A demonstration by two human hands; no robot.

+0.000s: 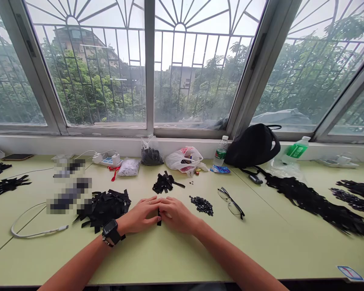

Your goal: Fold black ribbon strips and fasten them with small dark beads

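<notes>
Bare forearms (79, 262) come up from the bottom edge of the frame to the left hand (138, 216), with a black smartwatch (111, 231) on its wrist, and the right hand (177, 216), both curled and pressed together at the fingertips over a narrow black strip (159, 220) that pokes out below them onto the pale green table (170, 254). Just left of the hands lies a heap of black cut strips (103, 208), and to their right sit a scatter of small black pieces (202, 205) and a pair of eyeglasses (230, 203)
</notes>
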